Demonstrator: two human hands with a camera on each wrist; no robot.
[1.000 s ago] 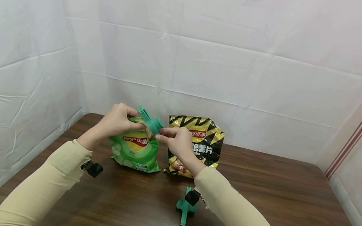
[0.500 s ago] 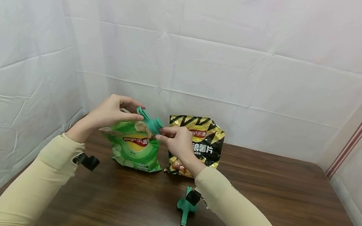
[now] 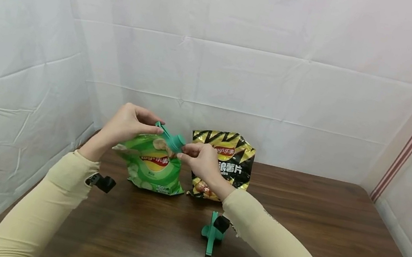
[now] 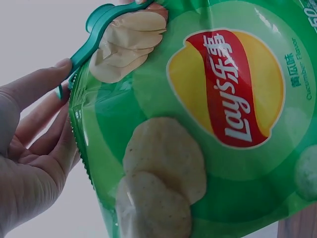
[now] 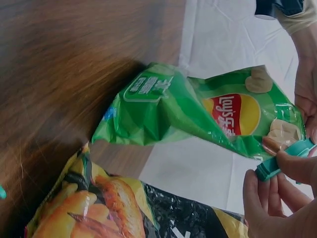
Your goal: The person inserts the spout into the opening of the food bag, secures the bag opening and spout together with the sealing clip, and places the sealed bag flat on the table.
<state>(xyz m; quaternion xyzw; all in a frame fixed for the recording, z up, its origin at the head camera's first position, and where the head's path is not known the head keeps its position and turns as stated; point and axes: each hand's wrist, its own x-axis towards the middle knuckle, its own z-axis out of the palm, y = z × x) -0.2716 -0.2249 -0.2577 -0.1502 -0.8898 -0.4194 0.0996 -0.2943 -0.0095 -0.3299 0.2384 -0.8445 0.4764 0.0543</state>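
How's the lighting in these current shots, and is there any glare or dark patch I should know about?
Head view: soft, fairly even light on the white fabric backdrop, faint sheen on the dark brown wooden table; left wrist view: dimmer, white glints on the shiny green plastic chip bag, lettering readable; right wrist view: also dim, table darkening beside the bag.

The table [image 3: 296, 223] supports a green bag [image 3: 155, 176]; right of it, a black bag [image 3: 235, 169]; nearer, a clip [image 3: 210, 241].
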